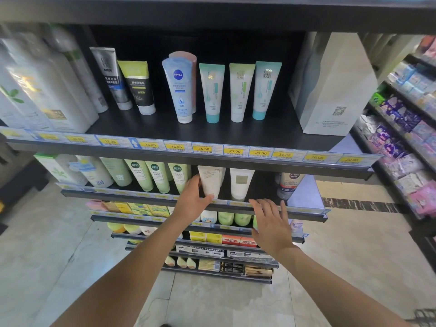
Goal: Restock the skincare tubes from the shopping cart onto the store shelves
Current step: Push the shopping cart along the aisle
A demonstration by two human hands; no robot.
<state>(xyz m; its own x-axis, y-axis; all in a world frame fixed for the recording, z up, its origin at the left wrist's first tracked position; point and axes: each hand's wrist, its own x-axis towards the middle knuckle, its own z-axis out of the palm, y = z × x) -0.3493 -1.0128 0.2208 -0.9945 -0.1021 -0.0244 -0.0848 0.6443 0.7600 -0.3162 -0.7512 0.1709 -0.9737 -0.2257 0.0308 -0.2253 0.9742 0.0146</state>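
My left hand grips a white skincare tube standing on the second shelf, thumb on its lower front and fingers at its left side. Another white tube stands just right of it. My right hand hovers open with spread fingers in front of that shelf's edge, holding nothing. On the top shelf stand several tubes, among them a blue Nivea tube and three teal and green tubes. A corner of the shopping cart shows at the bottom right.
Large white bottles fill the top shelf's left end, and a white paper bag stands at its right. Green tubes line the second shelf's left. Lower shelves hold boxes and bottles. Another rack with packets runs along the right.
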